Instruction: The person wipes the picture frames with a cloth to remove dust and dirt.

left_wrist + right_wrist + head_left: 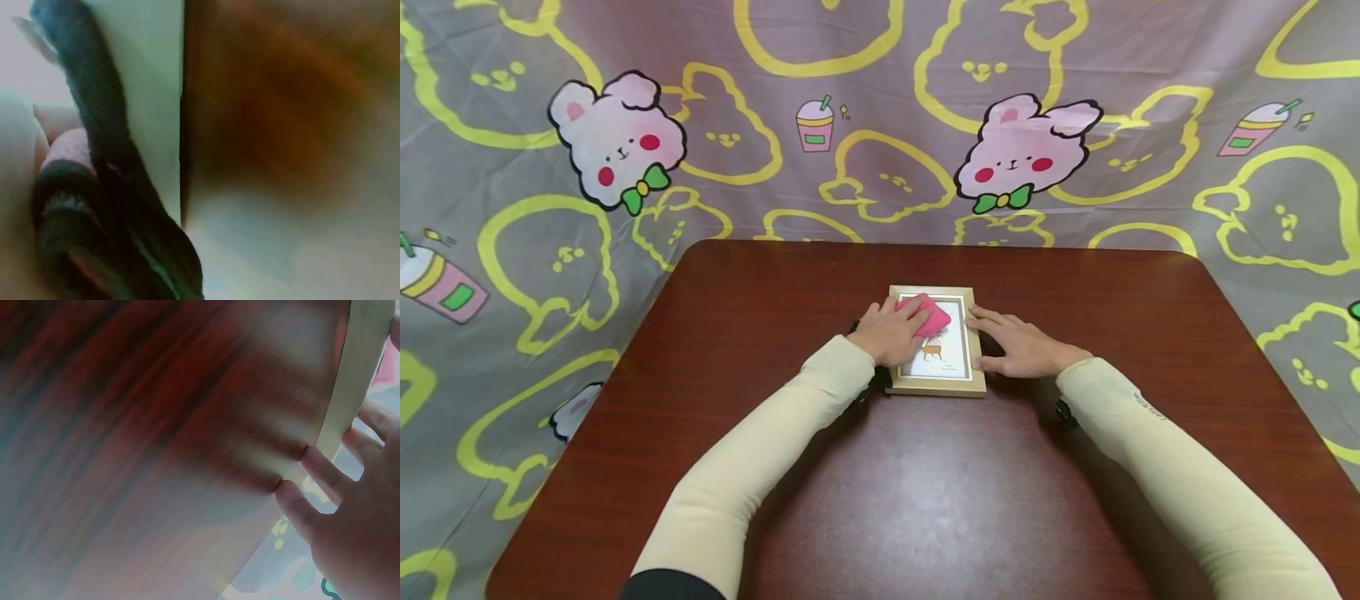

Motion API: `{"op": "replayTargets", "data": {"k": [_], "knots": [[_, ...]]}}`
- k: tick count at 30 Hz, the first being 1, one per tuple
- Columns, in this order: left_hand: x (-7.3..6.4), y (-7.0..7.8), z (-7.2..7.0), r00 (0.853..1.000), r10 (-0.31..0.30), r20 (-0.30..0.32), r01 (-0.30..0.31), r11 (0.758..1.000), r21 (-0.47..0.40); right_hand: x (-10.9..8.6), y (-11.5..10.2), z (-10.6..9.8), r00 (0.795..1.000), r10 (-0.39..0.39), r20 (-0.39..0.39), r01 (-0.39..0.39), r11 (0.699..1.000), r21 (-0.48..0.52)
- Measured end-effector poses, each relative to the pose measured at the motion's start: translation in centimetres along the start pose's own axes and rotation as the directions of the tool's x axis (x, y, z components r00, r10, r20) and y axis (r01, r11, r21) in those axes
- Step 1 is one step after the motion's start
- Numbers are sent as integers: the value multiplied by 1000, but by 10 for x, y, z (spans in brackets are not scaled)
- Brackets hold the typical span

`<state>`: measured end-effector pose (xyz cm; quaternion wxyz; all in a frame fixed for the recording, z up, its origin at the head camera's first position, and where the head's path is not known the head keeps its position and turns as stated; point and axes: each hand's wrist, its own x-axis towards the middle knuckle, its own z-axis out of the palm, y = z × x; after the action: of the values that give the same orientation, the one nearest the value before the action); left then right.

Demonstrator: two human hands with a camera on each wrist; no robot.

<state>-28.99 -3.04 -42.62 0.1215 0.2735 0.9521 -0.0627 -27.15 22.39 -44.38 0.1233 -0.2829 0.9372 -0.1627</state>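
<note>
A picture frame (936, 387) with a pale gold border lies flat on the table, showing a white print with a small brown animal drawing. On its glass is a folded pink cloth (937, 320). My left hand (886, 335) rests on the cloth from the left, fingers laid across it and covering part of it. Fingers spread, my right hand (1018, 343) touches the frame's right edge. In the right wrist view, the fingertips (290, 490) are at the frame's border (353, 369). Dark straps (100, 81) cover much of the left wrist view, beside the frame's edge.
The dark reddish-brown table (760, 333) has rounded far corners and a glare patch near its front. A curtain (880, 100) printed with cartoon rabbits and yellow outlines hangs behind and along both sides. Cream sleeves (760, 442) cover both forearms.
</note>
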Motion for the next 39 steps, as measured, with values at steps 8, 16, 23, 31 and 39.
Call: {"op": "replayTargets", "data": {"k": [8,16,23,31,39], "knots": [[7,-2,-1,1000,-7,4,7,1000,2,1,1,0,1000,8,5,-8,1000,-6],[-3,2,6,1000,22,-21,-21,999,36,0,-1,-1,1000,0,7,0,1000,12],[-15,8,12,996,69,-53,-66,996,56,1,-1,0,1000,0,0,0,1000,12],[-32,15,17,986,148,-75,-141,986,84,0,-2,0,1000,-12,-11,12,1000,24],[-46,15,21,971,217,-101,-205,972,114,0,-2,-1,1000,-9,-16,9,1000,10]]}}
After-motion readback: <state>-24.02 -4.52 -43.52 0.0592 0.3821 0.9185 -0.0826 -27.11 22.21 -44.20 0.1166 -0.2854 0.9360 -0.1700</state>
